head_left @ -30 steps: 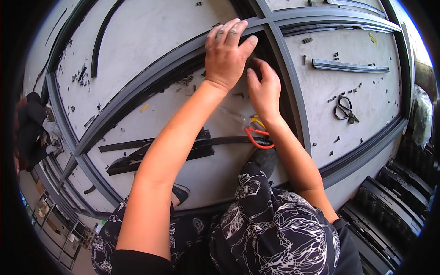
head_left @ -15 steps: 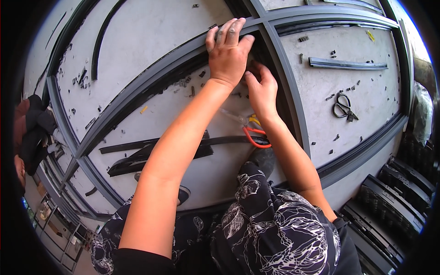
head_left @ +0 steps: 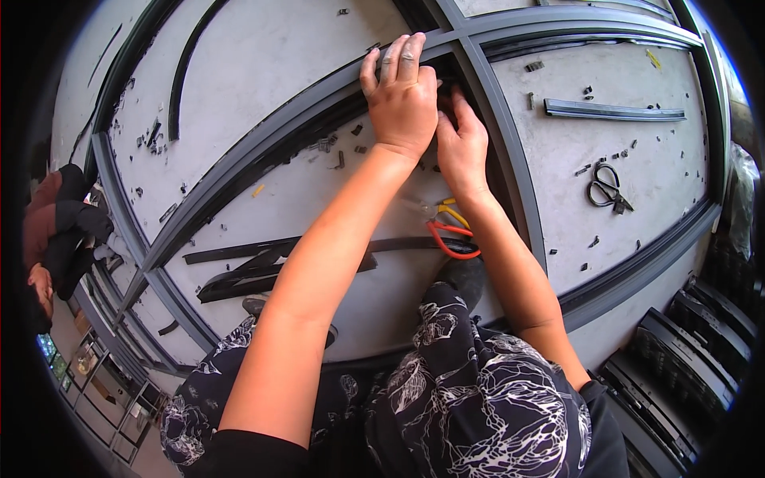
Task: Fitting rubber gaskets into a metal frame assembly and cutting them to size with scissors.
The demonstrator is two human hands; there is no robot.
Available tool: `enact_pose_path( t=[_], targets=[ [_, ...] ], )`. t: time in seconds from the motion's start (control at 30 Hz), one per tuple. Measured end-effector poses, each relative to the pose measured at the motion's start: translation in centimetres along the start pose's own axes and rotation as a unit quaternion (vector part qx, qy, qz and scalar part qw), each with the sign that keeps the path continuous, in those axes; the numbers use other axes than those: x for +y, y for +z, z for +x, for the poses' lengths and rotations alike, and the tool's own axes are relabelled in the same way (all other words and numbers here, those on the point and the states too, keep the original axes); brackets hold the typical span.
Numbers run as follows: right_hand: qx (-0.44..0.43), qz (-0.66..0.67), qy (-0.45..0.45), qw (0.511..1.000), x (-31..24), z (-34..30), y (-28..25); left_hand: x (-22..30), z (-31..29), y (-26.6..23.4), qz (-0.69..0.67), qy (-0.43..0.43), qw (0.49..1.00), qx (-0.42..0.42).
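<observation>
My left hand (head_left: 401, 103) lies over a bar of the grey metal frame (head_left: 299, 103), its fingers hooked across the top and its thumb bent in at the inner side. Close beside it, my right hand (head_left: 463, 147) reaches into the dark inner corner where two bars meet. Its fingertips press together in shadow there, and whatever they hold is hidden. Under my right wrist are scissors (head_left: 451, 240) with red and yellow handles, blades pointing left. Black rubber-like strips (head_left: 255, 275) lie on the floor below my left forearm.
Black-handled scissors (head_left: 607, 190) and a grey profile piece (head_left: 613, 110) lie in the right-hand panel, among scattered small black bits. Stacked dark profiles (head_left: 693, 350) stand at the lower right. Another person (head_left: 68, 215) crouches at the far left.
My left thumb, stretched toward the corner before, is now bent in. The right hand has shifted slightly within the corner. The whole view has moved a little; the other person shows more.
</observation>
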State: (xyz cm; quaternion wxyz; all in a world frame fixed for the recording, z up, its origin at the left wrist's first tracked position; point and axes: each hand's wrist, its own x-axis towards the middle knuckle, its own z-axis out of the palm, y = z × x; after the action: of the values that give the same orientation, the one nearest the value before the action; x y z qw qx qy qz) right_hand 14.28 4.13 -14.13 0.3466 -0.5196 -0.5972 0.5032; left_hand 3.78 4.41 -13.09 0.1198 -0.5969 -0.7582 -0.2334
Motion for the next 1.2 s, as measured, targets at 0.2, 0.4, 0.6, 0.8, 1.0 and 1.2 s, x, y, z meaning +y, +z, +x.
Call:
enact_pose_path(
  t=[0.2,0.4,0.6,0.8,1.0,1.2],
  targets=[
    [-0.046,0.042,0.004,0.998,0.4,1.0,0.2,-0.4,-0.1,0.5,-0.013,-0.007,0.998,0.053],
    [-0.055,0.040,0.003,0.998,-0.3,1.9,0.3,-0.1,0.7,1.3,0.023,-0.010,0.996,0.091],
    [-0.067,0.018,-0.004,0.998,-1.0,1.5,-0.2,0.2,1.1,1.7,0.051,-0.020,0.992,0.112],
    [-0.040,-0.008,-0.014,0.999,-0.7,1.6,-0.1,0.3,1.4,1.4,0.061,-0.002,0.994,0.095],
    [-0.055,-0.038,-0.052,0.996,-1.7,3.1,0.5,-1.3,1.1,1.1,0.045,0.031,0.995,0.078],
    [-0.020,-0.210,-0.222,0.952,-4.5,3.3,-2.4,-3.2,0.5,-1.8,-0.026,0.018,0.999,0.017]
  ],
)
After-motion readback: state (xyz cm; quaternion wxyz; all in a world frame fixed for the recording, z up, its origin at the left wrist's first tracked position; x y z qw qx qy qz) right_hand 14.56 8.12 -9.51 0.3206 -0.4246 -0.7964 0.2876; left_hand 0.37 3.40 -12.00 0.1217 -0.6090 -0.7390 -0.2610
